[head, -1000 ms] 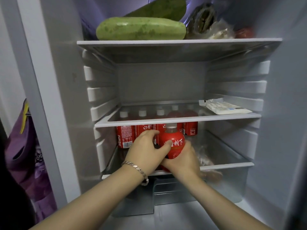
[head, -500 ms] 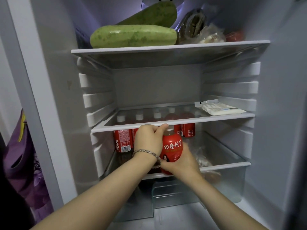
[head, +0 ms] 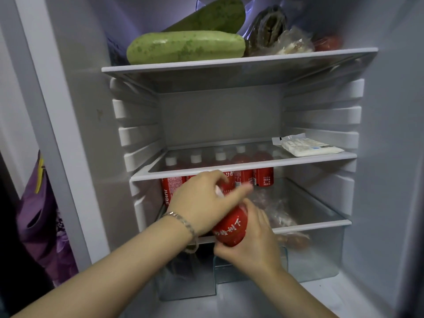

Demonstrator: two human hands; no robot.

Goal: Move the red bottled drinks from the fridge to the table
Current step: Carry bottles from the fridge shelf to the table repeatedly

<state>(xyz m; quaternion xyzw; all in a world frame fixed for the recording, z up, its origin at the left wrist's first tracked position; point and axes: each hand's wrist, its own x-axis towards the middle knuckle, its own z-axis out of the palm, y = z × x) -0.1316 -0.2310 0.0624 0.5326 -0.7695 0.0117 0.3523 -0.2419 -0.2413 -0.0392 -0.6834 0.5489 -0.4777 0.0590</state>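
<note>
Bottle point(head: 229, 228) tilted, gripped at base by right hand point(head: 252, 245), neck clasped by left hand point(head: 202, 203). Other bottles point(head: 263, 179) stood behind, under shelf point(head: 309, 158).

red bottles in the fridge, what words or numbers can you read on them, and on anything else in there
"树下": white characters on the tilted red bottle that the right hand holds; the characters before them are blurred.
"JUIC": vertical white letters on the leftmost red bottle, cut off below.
Small print on the rightmost red bottle and on the white packet: too blurred to read.
</note>
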